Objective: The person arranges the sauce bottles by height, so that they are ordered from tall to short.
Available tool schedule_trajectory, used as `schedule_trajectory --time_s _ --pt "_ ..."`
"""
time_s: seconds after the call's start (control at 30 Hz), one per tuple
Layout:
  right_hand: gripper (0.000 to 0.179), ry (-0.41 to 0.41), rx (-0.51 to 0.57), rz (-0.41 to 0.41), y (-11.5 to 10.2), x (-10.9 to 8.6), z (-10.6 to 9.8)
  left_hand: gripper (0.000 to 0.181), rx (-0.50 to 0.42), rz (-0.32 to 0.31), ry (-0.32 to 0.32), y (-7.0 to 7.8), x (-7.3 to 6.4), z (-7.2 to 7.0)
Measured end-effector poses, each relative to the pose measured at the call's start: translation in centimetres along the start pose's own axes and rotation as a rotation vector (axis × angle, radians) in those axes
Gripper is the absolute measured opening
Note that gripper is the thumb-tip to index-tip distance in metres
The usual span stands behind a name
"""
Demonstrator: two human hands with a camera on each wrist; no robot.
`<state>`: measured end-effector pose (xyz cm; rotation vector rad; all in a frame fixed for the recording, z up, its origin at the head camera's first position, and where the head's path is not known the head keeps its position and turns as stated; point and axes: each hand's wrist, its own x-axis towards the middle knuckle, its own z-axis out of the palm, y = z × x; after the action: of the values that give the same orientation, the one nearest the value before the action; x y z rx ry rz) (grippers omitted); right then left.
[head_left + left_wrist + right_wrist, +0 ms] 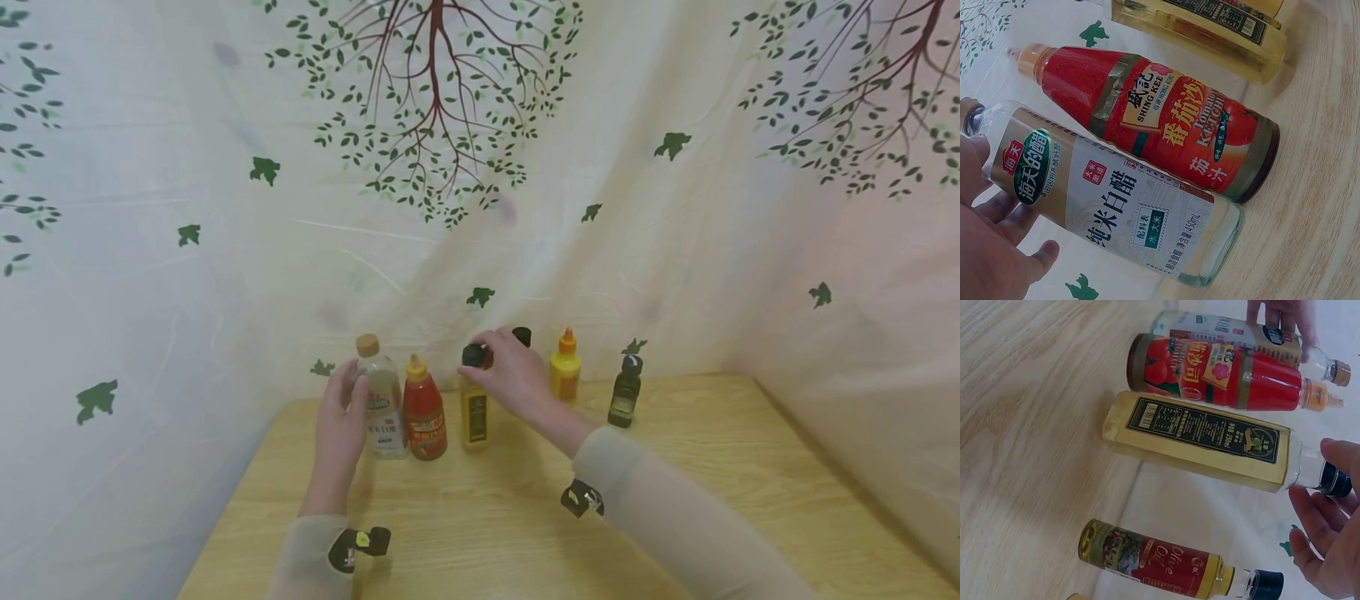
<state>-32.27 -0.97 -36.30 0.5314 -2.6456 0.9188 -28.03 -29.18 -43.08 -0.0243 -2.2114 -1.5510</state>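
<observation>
Your pale, smooth sleeves (675, 500) lie nearest the head camera, over a wood-grained table (480, 517). Your right hand (513, 371) is closed to a pinch, thumb and fingers about the dark-capped neck of a flat-sided, see-through oil bottle (1200, 440) filled with yellow liquid. Your left hand (343, 417) is loosely curved at the shoulder of a clear vinegar bottle (1110, 194), thumb before it and fingers partly behind; you cannot tell whether it grips. That one has smooth, rounded walls and a tan cap.

Between these two bottles stands a red, tapering ketchup bottle (1160, 122) with a nozzle, close beside the vinegar. Your right hand blocks most of the olive oil bottle (1166, 562) from the head view. Farther right are a yellow squeeze bottle (566, 372) and a dark green bottle (625, 393), before a creased, leaf-printed sheet (225, 292).
</observation>
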Motion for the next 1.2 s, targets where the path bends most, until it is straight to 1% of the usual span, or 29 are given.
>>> schedule_trajectory --time_s 0.13,0.4,0.67,1.0,1.2 --pt "0.05 -0.006 0.003 0.003 -0.3 0.0 0.4 0.059 0.001 0.001 0.001 0.0 0.0 0.0" --pt "0.046 -0.012 -0.013 -0.025 -0.8 -0.1 1.2 0.058 -0.001 0.004 0.0 0.0 0.0 0.0" --pt "0.044 -0.034 -0.036 -0.01 -1.2 -0.1 1.8 0.059 -0.004 -0.003 0.001 0.1 0.1 0.0" --pt "0.041 -0.013 -0.065 -0.029 -1.7 -0.3 2.0 0.061 0.0 -0.006 -0.002 0.1 -0.1 0.0" --pt "0.041 -0.013 -0.082 -0.023 -1.9 -0.2 2.2 0.062 0.0 -0.016 -0.007 0.1 0.0 0.0"
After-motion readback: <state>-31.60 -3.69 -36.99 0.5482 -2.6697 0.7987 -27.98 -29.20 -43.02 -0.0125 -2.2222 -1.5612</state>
